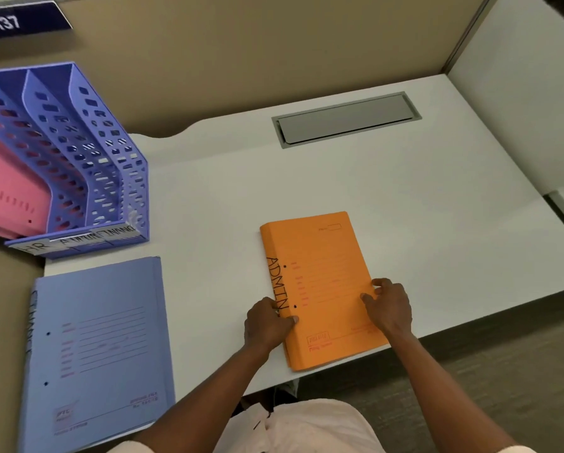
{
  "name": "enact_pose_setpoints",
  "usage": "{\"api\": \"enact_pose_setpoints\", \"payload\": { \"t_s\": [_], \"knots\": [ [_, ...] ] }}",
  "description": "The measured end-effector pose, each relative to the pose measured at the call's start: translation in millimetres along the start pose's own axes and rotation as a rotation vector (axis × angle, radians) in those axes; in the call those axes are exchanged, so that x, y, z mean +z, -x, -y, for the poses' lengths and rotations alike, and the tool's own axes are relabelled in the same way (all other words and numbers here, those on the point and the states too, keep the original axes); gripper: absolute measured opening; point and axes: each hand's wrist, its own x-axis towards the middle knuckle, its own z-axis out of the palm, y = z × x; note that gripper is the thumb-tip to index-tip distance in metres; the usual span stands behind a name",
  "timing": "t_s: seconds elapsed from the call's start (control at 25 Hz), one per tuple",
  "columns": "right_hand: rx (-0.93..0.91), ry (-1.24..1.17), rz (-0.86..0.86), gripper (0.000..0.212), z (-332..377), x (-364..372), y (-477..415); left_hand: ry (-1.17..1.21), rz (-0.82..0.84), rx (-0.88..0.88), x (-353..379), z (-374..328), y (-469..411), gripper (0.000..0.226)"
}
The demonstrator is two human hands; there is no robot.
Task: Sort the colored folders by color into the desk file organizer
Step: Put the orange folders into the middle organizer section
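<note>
Firmly, left hand [267, 326] and right hand [391, 307] grip the orange folder [320, 282] by opposite edges.

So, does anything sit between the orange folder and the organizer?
Nothing visible. The left hand and right hand grip the orange folder; only bare desk separates it from the organizer. The blue folder lies nearer the person, off that path.

"137", white numerals on dark blue sign [22, 22], top left. "ADMIN", black handwriting along the spine edge of orange folder [323, 273]. "HR" on white label strip [37, 247] at base of file organizer [78, 142]; neighbouring labels not legible. Blue folder [101, 348]: edge handwriting and print unreadable.
</note>
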Motion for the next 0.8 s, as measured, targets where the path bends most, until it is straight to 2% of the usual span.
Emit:
{"api": "enact_pose_setpoints", "payload": {
  "t_s": [0.08, 0.2, 0.36, 0.6, 0.72, 0.8],
  "knots": [
    [0.025, -0.007, 0.008, 0.055, 1, 2, -2, 0.002, -0.052, -0.004, 4, -5, 5, 0.041],
    [0.053, -0.024, 0.029, 0.054, -1, 1, -4, 0.044, -0.099, 0.045, 7, -17, 16, 0.058],
    [0.136, -0.146, 0.017, 0.052, 0, -3, -10, 0.271, -0.04, 0.068, -1, -37, 26, 0.067],
    [0.174, -0.312, -0.034, 0.038, 6, -6, -13, 0.257, -0.044, 0.206, -3, -62, 42, 0.058],
    [0.147, -0.34, -0.03, 0.036, 8, -11, -11, 0.329, -0.001, 0.204, -11, -61, 45, 0.06],
    [0.166, -0.443, -0.003, 0.039, 8, -19, -11, 0.347, 0.034, 0.211, -19, -59, 49, 0.062]
  ]
}}
